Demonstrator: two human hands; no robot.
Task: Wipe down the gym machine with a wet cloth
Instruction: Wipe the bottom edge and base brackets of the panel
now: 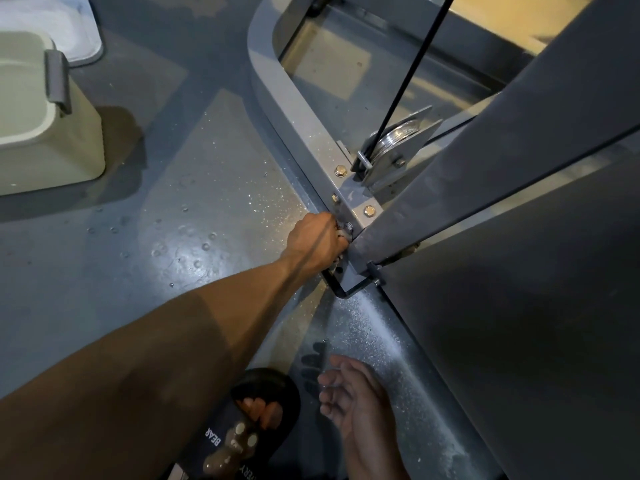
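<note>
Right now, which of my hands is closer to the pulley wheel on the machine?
Left. Your left hand presses a cloth against the frame just below the pulley wheel; your right hand hangs open lower down, near your sandal.

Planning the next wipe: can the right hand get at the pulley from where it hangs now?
Probably not directly. The right hand hangs open low near the floor, and the machine's slanted upright lies between it and the pulley. The left hand, at the bolted base, is nearer.
</note>
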